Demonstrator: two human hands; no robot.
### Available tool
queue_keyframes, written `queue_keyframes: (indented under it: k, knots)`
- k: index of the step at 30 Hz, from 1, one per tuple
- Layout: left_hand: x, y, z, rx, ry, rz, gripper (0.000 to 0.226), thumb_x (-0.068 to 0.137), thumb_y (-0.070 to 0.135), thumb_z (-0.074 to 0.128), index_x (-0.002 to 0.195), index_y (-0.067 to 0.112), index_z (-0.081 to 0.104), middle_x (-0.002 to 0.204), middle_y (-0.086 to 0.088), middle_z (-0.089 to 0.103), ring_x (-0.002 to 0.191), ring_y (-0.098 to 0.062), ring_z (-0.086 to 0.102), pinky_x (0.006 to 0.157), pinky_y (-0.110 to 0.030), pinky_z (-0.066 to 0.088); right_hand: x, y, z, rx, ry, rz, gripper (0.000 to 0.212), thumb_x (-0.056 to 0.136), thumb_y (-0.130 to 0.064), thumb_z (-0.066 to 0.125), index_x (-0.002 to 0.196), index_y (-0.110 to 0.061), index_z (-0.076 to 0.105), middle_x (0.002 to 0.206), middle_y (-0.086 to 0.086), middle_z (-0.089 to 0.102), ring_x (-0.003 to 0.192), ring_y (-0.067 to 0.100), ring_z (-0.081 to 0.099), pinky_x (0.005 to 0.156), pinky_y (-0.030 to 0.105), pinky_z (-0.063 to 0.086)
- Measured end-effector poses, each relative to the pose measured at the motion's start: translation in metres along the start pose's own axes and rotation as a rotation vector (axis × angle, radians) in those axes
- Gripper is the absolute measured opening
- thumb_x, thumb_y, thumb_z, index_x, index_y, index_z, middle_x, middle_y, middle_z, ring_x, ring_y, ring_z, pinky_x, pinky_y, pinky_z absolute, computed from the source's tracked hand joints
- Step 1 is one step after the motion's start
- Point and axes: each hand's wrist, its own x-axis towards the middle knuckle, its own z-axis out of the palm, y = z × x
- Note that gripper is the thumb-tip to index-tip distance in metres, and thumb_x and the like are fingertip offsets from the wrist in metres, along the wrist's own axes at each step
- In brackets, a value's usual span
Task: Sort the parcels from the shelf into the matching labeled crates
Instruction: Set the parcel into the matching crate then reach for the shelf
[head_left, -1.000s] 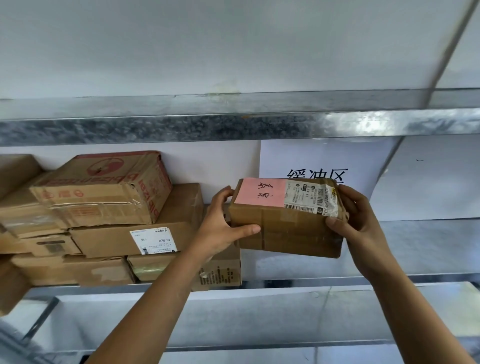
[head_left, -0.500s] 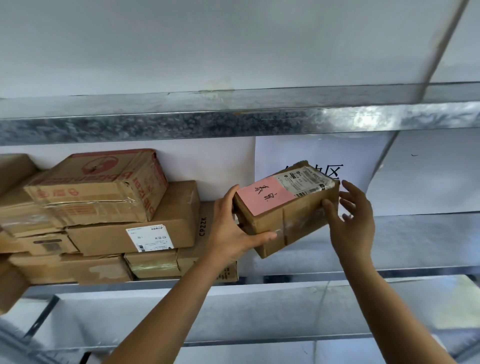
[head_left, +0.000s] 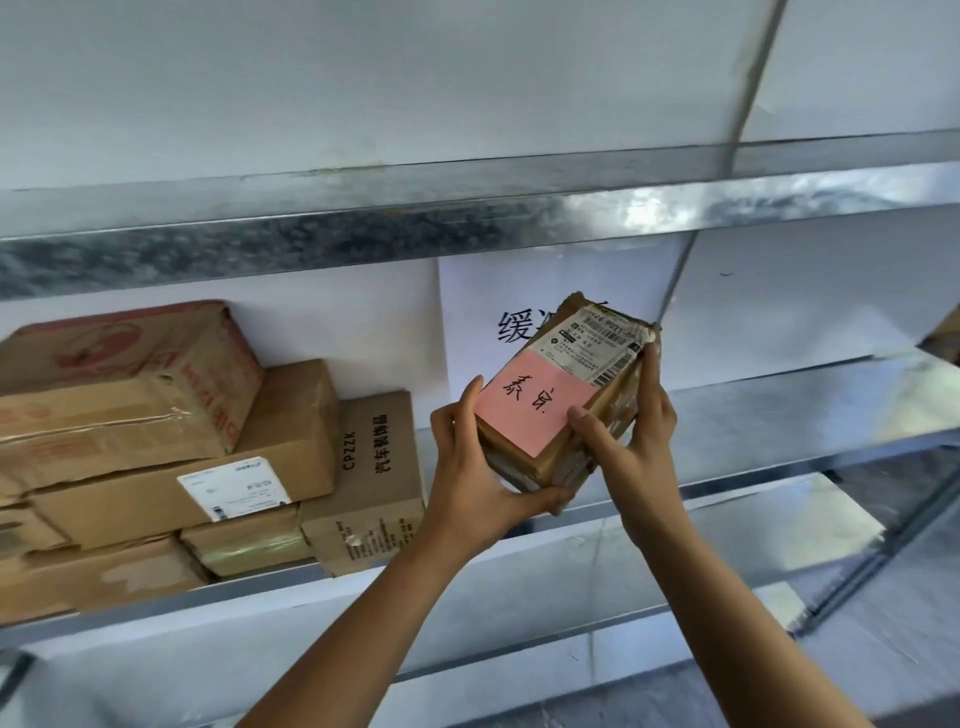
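Observation:
A small brown taped parcel (head_left: 563, 387) with a pink handwritten note and a white shipping label is held in front of the metal shelf (head_left: 779, 415), tilted with its label end up and away. My left hand (head_left: 478, 478) grips its near lower end, thumb under the bottom. My right hand (head_left: 631, 431) grips its right side, thumb on the pink note. A stack of brown cardboard parcels (head_left: 182, 441) lies on the shelf at the left.
A white paper sign (head_left: 483, 312) with black characters hangs on the wall behind the parcel. An upper shelf rail (head_left: 467, 223) runs overhead. A lower shelf level (head_left: 571, 597) lies below. A slanted metal brace (head_left: 727, 130) crosses the upper right.
The parcel has turned from lying sideways to pointing away and upward, and has come nearer. My right hand closed on its right side; my left hand shifted under its near end.

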Motion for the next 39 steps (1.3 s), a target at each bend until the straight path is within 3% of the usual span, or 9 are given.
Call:
queue_keyframes:
  k: [3, 6, 9, 14, 18, 24, 30, 35, 39]
  knots:
    - [0.0, 0.009, 0.013, -0.124, -0.157, 0.039, 0.098, 0.052, 0.056, 0.077, 0.127, 0.047, 0.015, 0.134, 0.015, 0.03, 0.113, 0.013, 0.037, 0.08, 0.003, 0.039, -0.003, 0.002, -0.032, 0.026, 0.084, -0.003, 0.097, 0.055, -0.061, 0.059, 0.14, -0.052, 0.014, 0.147, 0.001, 0.022, 0.136, 0.014, 0.028, 0.105, 0.031, 0.033]
    - [0.005, 0.022, 0.038, -0.2, -0.277, 0.079, 0.07, 0.065, 0.049, 0.065, 0.122, 0.049, 0.024, 0.122, 0.033, 0.032, 0.111, 0.013, 0.042, 0.086, -0.005, 0.044, -0.008, 0.015, -0.074, 0.08, 0.157, 0.042, 0.086, 0.058, -0.054, 0.065, 0.135, -0.06, 0.027, 0.144, -0.001, 0.03, 0.132, 0.02, 0.038, 0.1, 0.051, 0.044]
    - [0.009, 0.045, 0.069, -0.204, -0.413, 0.151, 0.058, 0.07, 0.049, 0.063, 0.117, 0.049, 0.03, 0.117, 0.038, 0.031, 0.107, 0.009, 0.045, 0.081, -0.003, 0.045, -0.017, 0.023, -0.121, 0.066, 0.232, 0.055, 0.069, 0.06, -0.05, 0.065, 0.12, -0.07, 0.038, 0.143, -0.001, 0.032, 0.129, 0.024, 0.041, 0.093, 0.054, 0.049]
    - [0.014, 0.089, 0.136, -0.232, -0.627, 0.239, 0.058, 0.069, 0.047, 0.063, 0.117, 0.05, 0.03, 0.114, 0.033, 0.038, 0.101, 0.014, 0.046, 0.071, 0.0, 0.045, -0.031, 0.033, -0.206, 0.086, 0.293, 0.103, 0.059, 0.061, -0.048, 0.064, 0.116, -0.061, 0.049, 0.143, 0.003, 0.036, 0.129, 0.029, 0.042, 0.085, 0.043, 0.055]
    - [0.023, 0.12, 0.205, -0.345, -0.686, 0.229, 0.045, 0.077, 0.051, 0.062, 0.116, 0.048, 0.04, 0.116, 0.024, 0.051, 0.102, 0.006, 0.055, 0.069, -0.011, 0.051, -0.036, 0.045, -0.276, 0.043, 0.371, 0.129, 0.059, 0.06, -0.048, 0.065, 0.116, -0.058, 0.049, 0.14, 0.005, 0.039, 0.127, 0.029, 0.044, 0.094, 0.054, 0.048]
    - [0.025, 0.166, 0.309, -0.456, -0.738, 0.209, 0.03, 0.082, 0.045, 0.052, 0.112, 0.041, 0.05, 0.115, 0.008, 0.061, 0.107, -0.015, 0.061, 0.076, -0.025, 0.057, -0.048, 0.065, -0.372, -0.03, 0.462, 0.154, 0.062, 0.06, -0.053, 0.067, 0.118, -0.057, 0.047, 0.14, 0.002, 0.036, 0.128, 0.026, 0.043, 0.094, 0.055, 0.048]
    - [0.01, 0.208, 0.392, -0.471, -0.852, 0.265, 0.04, 0.077, 0.043, 0.051, 0.117, 0.039, 0.044, 0.114, 0.011, 0.057, 0.104, -0.009, 0.058, 0.074, -0.018, 0.055, -0.067, 0.073, -0.453, -0.104, 0.561, 0.16, 0.061, 0.058, -0.051, 0.067, 0.115, -0.061, 0.047, 0.142, 0.0, 0.034, 0.129, 0.024, 0.042, 0.097, 0.054, 0.047]
    - [0.01, 0.234, 0.448, -0.473, -0.952, 0.297, 0.045, 0.085, 0.045, 0.059, 0.125, 0.03, 0.047, 0.125, 0.002, 0.057, 0.116, -0.016, 0.055, 0.087, -0.031, 0.055, -0.078, 0.074, -0.508, -0.157, 0.648, 0.133, 0.06, 0.06, -0.048, 0.066, 0.115, -0.061, 0.047, 0.142, -0.003, 0.035, 0.128, 0.022, 0.043, 0.096, 0.052, 0.048]
    - [0.013, 0.266, 0.499, -0.436, -1.036, 0.397, 0.033, 0.087, 0.027, 0.06, 0.118, 0.031, 0.048, 0.118, 0.007, 0.058, 0.113, -0.011, 0.055, 0.086, -0.02, 0.053, -0.085, 0.067, -0.552, -0.192, 0.725, 0.147, 0.059, 0.062, -0.05, 0.066, 0.116, -0.062, 0.045, 0.144, -0.002, 0.034, 0.13, 0.025, 0.041, 0.098, 0.054, 0.045]
